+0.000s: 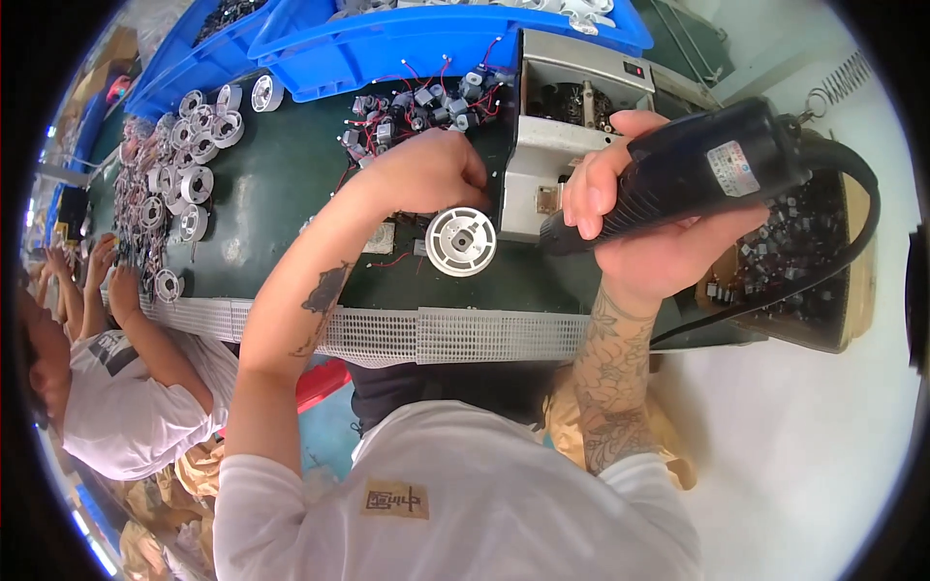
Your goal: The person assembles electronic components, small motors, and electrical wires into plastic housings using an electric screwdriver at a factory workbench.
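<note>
My right hand (649, 223) is wrapped round a black electric screwdriver (693, 174), whose nose points left, beside the front of a grey metal screw feeder (562, 145). A thick black cable runs from its rear end. My left hand (441, 174) is curled closed at the near edge of a pile of small motors (426, 107) with red wires. Its fingertips are mostly hidden, so what they hold does not show. Just below that hand, a round white spoked plastic housing (461, 241) lies face up, with a small grey block (380, 238) to its left.
Blue bins (387, 53) of parts line the back. White round housings (194, 184) with wires are heaped at left, near a co-worker (136, 387). A box of small parts (794, 261) stands at right. White mesh (387, 332) edges the green bench. A coil spring (845, 79) meets the screwdriver.
</note>
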`<act>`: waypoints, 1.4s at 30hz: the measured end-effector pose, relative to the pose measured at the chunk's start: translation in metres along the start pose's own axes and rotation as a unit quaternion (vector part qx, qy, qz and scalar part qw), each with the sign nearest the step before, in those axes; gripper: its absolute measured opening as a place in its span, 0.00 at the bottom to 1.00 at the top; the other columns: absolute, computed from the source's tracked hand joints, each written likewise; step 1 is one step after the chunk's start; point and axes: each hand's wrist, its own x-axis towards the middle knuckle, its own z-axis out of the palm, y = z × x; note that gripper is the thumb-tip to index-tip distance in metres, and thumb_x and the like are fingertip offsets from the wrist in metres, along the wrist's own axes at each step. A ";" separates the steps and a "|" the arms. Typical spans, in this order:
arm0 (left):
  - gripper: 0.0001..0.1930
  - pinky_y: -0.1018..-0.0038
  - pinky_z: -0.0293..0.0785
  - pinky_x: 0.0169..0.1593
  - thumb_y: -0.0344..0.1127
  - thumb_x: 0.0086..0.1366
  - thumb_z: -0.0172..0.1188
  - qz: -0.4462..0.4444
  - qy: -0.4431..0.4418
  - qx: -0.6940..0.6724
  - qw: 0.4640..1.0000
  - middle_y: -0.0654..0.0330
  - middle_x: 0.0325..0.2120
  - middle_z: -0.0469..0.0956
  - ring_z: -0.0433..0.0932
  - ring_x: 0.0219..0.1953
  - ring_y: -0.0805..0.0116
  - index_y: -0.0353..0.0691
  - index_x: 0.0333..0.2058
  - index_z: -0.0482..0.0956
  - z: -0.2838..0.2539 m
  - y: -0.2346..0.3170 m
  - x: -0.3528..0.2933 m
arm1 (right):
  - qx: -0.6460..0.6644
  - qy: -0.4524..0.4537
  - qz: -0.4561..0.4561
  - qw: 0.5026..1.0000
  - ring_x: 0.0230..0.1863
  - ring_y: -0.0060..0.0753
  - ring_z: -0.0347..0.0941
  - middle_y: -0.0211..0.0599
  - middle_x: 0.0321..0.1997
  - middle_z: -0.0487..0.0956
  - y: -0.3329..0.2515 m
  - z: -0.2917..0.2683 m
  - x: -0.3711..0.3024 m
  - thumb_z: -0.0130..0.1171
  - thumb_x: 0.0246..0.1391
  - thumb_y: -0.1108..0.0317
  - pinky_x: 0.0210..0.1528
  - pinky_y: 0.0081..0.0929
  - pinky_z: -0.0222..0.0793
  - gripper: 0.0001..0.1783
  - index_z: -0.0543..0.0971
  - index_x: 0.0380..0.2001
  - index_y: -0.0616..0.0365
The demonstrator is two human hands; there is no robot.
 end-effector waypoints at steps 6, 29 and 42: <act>0.06 0.76 0.73 0.38 0.30 0.59 0.65 0.093 0.171 -0.128 0.972 0.58 0.29 0.82 0.79 0.32 0.71 0.32 0.32 0.83 -0.009 -0.009 -0.025 | -0.006 -0.001 -0.022 1.000 0.18 0.31 0.66 0.37 0.22 0.73 -0.003 -0.001 0.000 0.22 0.44 0.13 0.24 0.32 0.63 0.64 0.69 0.56 0.64; 0.05 0.67 0.74 0.39 0.27 0.57 0.65 0.188 0.215 0.005 0.958 0.55 0.32 0.81 0.77 0.34 0.56 0.35 0.34 0.82 0.019 0.018 -0.068 | 0.027 -0.027 -0.061 0.997 0.19 0.31 0.66 0.36 0.23 0.72 -0.021 -0.002 -0.004 0.34 0.40 0.11 0.24 0.32 0.63 0.64 0.69 0.57 0.65; 0.07 0.66 0.74 0.40 0.25 0.55 0.65 0.271 0.287 0.025 0.918 0.57 0.30 0.80 0.76 0.35 0.57 0.35 0.34 0.82 0.031 0.018 -0.050 | -0.049 -0.046 -0.110 0.992 0.22 0.31 0.68 0.38 0.27 0.73 -0.022 -0.005 -0.004 0.36 0.38 0.11 0.27 0.34 0.64 0.67 0.65 0.59 0.66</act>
